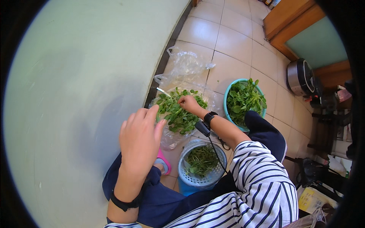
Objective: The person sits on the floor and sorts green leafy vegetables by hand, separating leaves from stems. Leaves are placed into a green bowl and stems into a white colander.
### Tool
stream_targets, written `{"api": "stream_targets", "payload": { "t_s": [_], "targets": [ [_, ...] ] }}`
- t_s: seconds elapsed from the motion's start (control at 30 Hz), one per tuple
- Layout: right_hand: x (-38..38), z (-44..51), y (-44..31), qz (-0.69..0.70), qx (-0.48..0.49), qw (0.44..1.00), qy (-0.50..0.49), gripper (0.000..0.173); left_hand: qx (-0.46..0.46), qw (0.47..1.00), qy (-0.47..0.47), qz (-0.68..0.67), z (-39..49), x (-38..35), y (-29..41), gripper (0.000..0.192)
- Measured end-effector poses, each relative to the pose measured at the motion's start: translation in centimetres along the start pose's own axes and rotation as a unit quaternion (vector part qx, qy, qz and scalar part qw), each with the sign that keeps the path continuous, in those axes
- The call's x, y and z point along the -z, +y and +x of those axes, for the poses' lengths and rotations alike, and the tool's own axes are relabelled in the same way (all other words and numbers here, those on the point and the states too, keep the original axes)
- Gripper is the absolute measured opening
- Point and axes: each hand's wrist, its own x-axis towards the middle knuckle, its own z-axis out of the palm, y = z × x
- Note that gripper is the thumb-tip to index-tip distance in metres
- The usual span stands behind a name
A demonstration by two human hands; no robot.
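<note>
A pile of leafy greens lies on a clear plastic bag spread over the floor. My right hand is at the top of this pile with its fingers curled in; whether they pinch a stem is too small to tell. My left hand is raised nearer to the camera, just left of the pile, with thumb and fingers apart and nothing seen in it. To the right, a turquoise basket holds leafy greens. Between my legs stands a lined grey perforated bin with stems and leaves inside.
A pale wall with a dark skirting runs along the left. Scissors lie partly hidden beside the bin. My knee touches or overlaps the basket's near rim. A rice cooker and wooden door are at right.
</note>
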Motion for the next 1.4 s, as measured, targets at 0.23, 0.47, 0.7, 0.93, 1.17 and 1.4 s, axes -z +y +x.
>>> {"api": "stream_targets", "payload": {
  "t_s": [0.23, 0.47, 0.7, 0.93, 1.17, 1.4],
  "targets": [
    [4.5, -2.1, -3.3, 0.281, -0.18, 0.942, -0.039, 0.012, 0.006, 1.0, -0.016, 0.014, 0.4, -0.6, -0.2, 0.024],
    [10.5, -6.2, -11.1, 0.544, -0.16, 0.815, -0.119, 0.008, 0.008, 0.999, -0.05, 0.012, 1.0, -1.9, -0.9, 0.027],
    [15.6, -13.2, -19.4, 0.59, -0.091, 0.79, -0.141, 0.009, -0.097, 0.992, 0.037, -0.074, 0.9, -4.0, 0.6, 0.028],
    [18.7, -21.7, -21.5, 0.611, -0.053, 0.782, -0.113, 0.017, -0.121, 0.908, -0.149, -0.373, 0.9, -4.2, 4.2, 0.02],
    [20.3, -24.8, -20.3, 0.476, -0.09, 0.87, 0.096, 0.031, -0.089, 0.844, -0.319, -0.422, -1.2, -5.6, 6.8, 0.018],
    [20.6, -26.2, -20.6, 0.064, 0.12, 0.991, -0.018, 0.029, -0.123, 0.872, -0.344, -0.325, -2.3, -6.8, 8.1, 0.021]
  ]
}}
